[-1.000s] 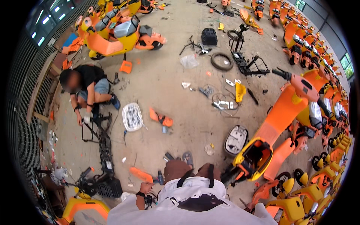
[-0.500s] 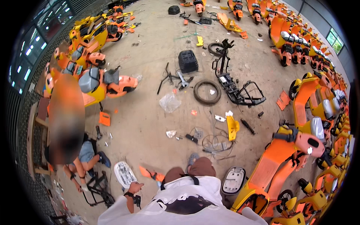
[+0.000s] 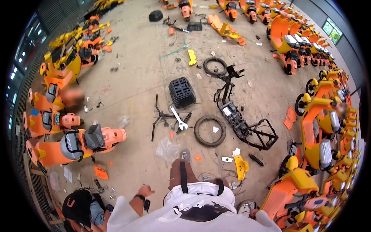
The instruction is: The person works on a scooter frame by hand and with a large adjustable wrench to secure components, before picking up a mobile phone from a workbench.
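Walking forward, the wearer has drawn nearer to the black crate, tyre and scooter frame than a second ago; the co-worker now sits at the near left edge. Left hand hangs with fingers loosely parted, gripping nothing — the clear plastic bag lies apart from it, farther and slightly right. Right hand is barely visible by the sleeve — I cannot tell its state.
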`<state>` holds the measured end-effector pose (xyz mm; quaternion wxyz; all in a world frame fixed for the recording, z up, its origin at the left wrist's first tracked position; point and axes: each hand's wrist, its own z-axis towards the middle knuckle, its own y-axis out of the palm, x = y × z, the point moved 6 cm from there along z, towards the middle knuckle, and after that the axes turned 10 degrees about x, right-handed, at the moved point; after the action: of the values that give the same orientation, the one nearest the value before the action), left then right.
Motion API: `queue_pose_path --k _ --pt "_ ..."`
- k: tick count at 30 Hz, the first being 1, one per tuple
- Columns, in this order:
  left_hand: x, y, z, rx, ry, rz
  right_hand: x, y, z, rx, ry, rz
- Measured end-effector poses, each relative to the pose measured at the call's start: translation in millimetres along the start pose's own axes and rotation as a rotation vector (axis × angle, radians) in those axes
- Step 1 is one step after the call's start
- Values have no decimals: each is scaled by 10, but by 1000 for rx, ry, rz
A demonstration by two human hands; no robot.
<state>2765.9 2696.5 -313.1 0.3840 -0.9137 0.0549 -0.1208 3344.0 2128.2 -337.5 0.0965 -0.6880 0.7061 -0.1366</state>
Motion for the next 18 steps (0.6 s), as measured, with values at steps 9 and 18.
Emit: queue_pose_path --k 9,18 --pt "1517 -2540 1689 157 77 -210 -1343 -431 -178 -148 104 -59" --pt "2208 -4211 3064 40 42 23 -3934 -1102 181 68 -334 -308"
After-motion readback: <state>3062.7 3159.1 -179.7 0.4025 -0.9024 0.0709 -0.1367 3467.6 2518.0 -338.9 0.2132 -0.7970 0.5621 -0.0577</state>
